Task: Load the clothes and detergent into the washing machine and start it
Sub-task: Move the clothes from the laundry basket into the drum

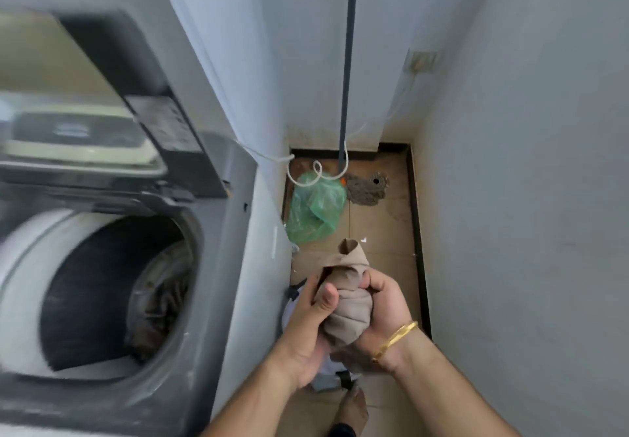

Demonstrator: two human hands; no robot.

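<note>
Cloth bundle gripped in both hands, right of washer

Hands: left hand (308, 317) and right hand (383, 310) both wrap a rolled beige cloth (347, 295). Fingers of each curled tight on it, left thumb across the front, right fingers (371, 280) folded over the upper part. One end of cloth sticks up above the hands. Gold bangle (394, 339) on right wrist.

Position: cloth is held above the floor (381, 232) in the narrow gap between washer (218, 232) and the right wall (527, 198), outside the drum, level with the washer's right side panel.

Washer: top-loader, lid (112, 72) raised. Drum (102, 286) open; dark striped fabric (160, 300) already lying inside against its right side. View of the washer is motion-blurred, so panel details unreadable.

Under the hands: white item (326, 382) on the floor, mostly hidden, cannot tell what it is.

Far end of gap: green plastic bag (315, 208) on the floor beside the washer, mop head (367, 188) just right of it, dark pole (349, 62) rising from there along the wall. White hose (306, 177) loops over the bag's top.
</note>
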